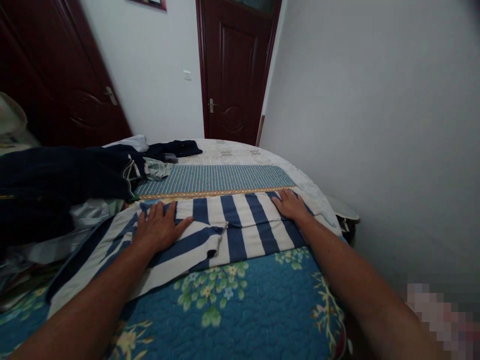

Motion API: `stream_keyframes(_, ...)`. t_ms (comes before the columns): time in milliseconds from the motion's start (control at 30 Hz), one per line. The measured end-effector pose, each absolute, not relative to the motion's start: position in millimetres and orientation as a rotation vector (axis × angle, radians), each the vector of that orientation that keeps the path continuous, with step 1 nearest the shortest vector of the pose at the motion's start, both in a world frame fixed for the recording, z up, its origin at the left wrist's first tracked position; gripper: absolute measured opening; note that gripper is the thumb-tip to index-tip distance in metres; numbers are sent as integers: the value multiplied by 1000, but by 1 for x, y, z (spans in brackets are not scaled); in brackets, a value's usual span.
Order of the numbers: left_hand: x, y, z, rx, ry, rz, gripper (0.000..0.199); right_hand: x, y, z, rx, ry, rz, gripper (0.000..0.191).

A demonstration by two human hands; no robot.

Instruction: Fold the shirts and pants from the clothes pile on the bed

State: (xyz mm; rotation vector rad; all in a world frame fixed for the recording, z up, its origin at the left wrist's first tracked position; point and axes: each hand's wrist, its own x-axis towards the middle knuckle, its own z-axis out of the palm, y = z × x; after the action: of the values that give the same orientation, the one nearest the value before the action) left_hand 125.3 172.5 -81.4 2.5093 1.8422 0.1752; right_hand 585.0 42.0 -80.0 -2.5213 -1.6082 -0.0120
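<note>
A blue-and-white striped shirt lies spread across the quilted cover, partly folded, with a sleeve laid over its left part. My left hand rests flat on the shirt's left side, palm down, fingers spread. Farther right, my right hand lies palm down on the far right end of the shirt, fingers stretched out. Neither hand grips the cloth. Some creases run across the shirt between the two hands.
Blue flowered quilted cover lies under the shirt, on a round-edged table with a pale patterned cloth. Dark clothes are heaped at the left. A stool stands beyond the right edge, near the wall. Behind are closed doors.
</note>
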Motion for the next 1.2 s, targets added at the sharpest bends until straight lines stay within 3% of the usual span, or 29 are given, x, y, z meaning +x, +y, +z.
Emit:
stream_keyframes(233, 125, 161, -69, 2451, 1811, 233, 98, 611, 35, -85, -2616, -1296, -147, 69)
stream_keyframes(433, 98, 152, -47, 2382, 1432, 544, 52, 599, 18, -85, -2480, -1175, -421, 58)
stream_keyframes(567, 79, 137, -33, 2302, 1257, 826, 41, 569, 11, -79, -2277, -1356, -571, 53)
stream_keyframes(700, 89, 119, -31, 2373, 1162, 829, 44, 495, 15, -74, -2104, -1748, -456, 55)
stream_keyframes(900, 117, 91, -56, 2651, 1203, 340, 65, 396, 15, -76, -1903, -2120, -48, 65)
stream_keyframes(1200, 109, 87, -69, 2702, 1485, 263, 78, 440, 6, -79, -2245, -1987, 47, 72)
